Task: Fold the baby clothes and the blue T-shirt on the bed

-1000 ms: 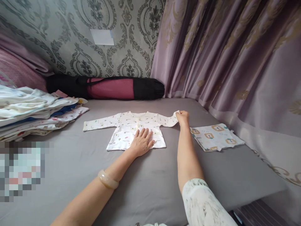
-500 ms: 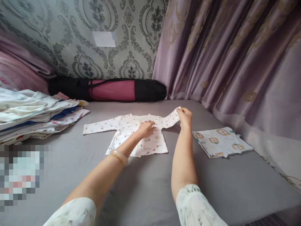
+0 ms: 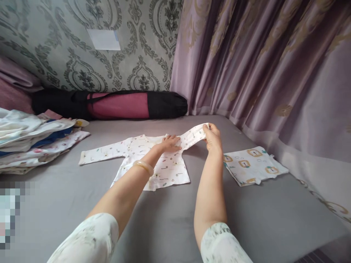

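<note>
A small white long-sleeved shirt [image 3: 167, 171] with a tiny print lies spread on the grey bed sheet [image 3: 170, 219]. My left hand [image 3: 169, 143], with a pale bangle [image 3: 144, 167] on its wrist, lies flat on the shirt's upper right part, fingers spread. My right hand [image 3: 212, 136] pinches the cuff of the right-side sleeve and holds it raised off the sheet, stretched up to the right. The other sleeve lies flat, out to the left. My left forearm covers part of the shirt's lower left.
A folded white cloth with orange animal patches [image 3: 256, 166] lies right of my right forearm. A pile of clothes [image 3: 35, 140] is at the left. Along the wall rests a long black and maroon bag [image 3: 117, 105]. Purple curtains [image 3: 246, 65] hang at the right.
My left hand has slid up toward the shirt's right shoulder, its fingers now flatter. The right hand still holds the cuff, the sleeve a little straighter. The view has shifted slightly right.
</note>
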`<control>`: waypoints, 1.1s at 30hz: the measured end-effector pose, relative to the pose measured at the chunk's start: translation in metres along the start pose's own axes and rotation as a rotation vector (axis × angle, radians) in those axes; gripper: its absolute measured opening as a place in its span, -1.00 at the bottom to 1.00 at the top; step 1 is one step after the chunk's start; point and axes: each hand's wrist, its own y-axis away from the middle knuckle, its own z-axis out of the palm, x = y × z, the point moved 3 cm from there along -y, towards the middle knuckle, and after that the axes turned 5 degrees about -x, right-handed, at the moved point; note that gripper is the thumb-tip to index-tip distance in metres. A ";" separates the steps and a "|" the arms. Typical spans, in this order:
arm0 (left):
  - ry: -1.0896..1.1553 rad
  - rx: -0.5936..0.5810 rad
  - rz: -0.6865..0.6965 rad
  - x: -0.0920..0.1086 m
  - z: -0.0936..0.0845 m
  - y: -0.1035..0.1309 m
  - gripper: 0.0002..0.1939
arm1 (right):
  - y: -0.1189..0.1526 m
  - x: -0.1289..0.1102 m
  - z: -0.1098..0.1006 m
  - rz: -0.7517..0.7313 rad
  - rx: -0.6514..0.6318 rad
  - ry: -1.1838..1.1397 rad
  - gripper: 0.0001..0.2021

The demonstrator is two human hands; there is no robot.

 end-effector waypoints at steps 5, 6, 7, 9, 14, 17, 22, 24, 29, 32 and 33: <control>0.014 -0.044 -0.032 -0.003 -0.012 -0.005 -0.08 | 0.003 -0.001 0.017 0.029 -0.061 0.014 -0.71; 0.018 -0.055 -0.035 -0.003 -0.014 -0.007 -0.03 | 0.003 -0.001 0.021 0.032 -0.076 0.016 -0.71; 0.024 -0.063 -0.036 -0.002 -0.016 -0.008 0.01 | 0.004 -0.001 0.024 0.034 -0.090 0.015 -0.71; 0.030 -0.073 -0.043 -0.002 -0.019 -0.010 0.07 | 0.005 0.000 0.030 0.039 -0.114 0.003 -0.73; 0.010 -0.090 -0.059 0.000 -0.022 -0.012 0.07 | 0.009 0.004 0.045 0.078 -0.160 -0.082 -0.80; 0.004 -0.063 -0.051 0.003 -0.021 -0.008 -0.03 | 0.013 0.005 0.053 0.116 -0.171 -0.098 -0.84; 0.049 0.063 -0.056 -0.001 -0.020 0.013 -0.10 | 0.017 0.006 0.066 0.146 -0.179 -0.071 -0.87; 0.101 0.150 -0.070 -0.010 -0.020 0.026 -0.15 | 0.018 0.007 0.072 0.151 -0.179 -0.049 -0.86; 0.618 0.413 -0.194 -0.046 -0.015 0.072 -0.42 | 0.022 0.017 0.090 0.144 -0.193 0.003 -0.85; 1.003 0.523 -0.277 -0.065 -0.004 0.098 -0.53 | 0.026 0.027 0.104 0.159 -0.223 0.032 -0.82; 1.098 0.550 -0.288 -0.069 -0.001 0.105 -0.56 | 0.027 0.032 0.109 0.164 -0.231 0.047 -0.80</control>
